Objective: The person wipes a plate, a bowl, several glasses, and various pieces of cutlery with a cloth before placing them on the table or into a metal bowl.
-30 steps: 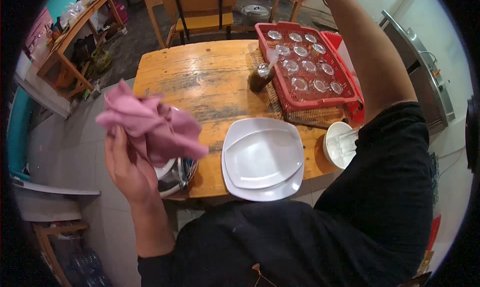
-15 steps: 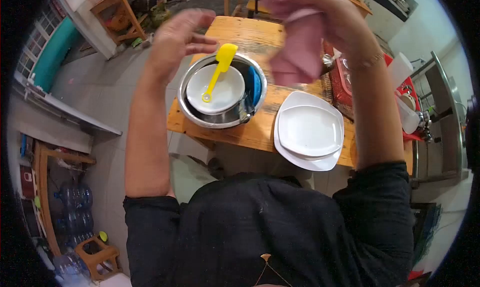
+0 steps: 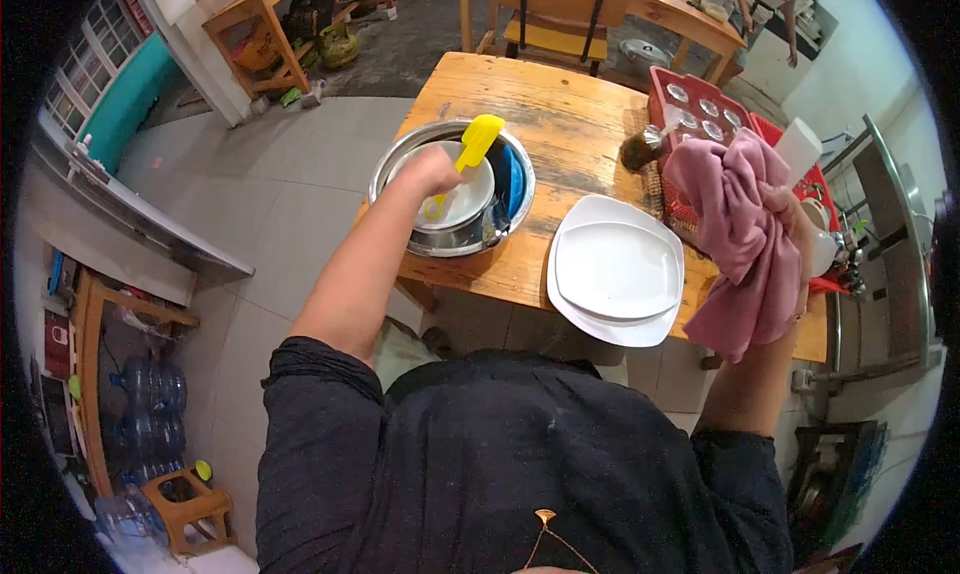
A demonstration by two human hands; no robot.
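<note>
My left hand reaches into the steel basin, its fingers closed at the handle of a yellow spatula. The spatula lies across a white bowl inside the basin, and part of its handle is hidden by the fingers. A blue item stands against the basin's right side. On the right, my right hand grips a bunched pink cloth that hangs down over the table's right end. Two stacked white plates lie between the hands at the table's near edge.
A red crate of lidded cups stands at the back right of the wooden table, with a dark-filled bag beside it. Farther back are a wooden chair and another person's arm. A metal rack borders the right.
My left hand has come down from above the basin onto the spatula. The right hand has carried the pink cloth from above the table's far middle to the right end.
</note>
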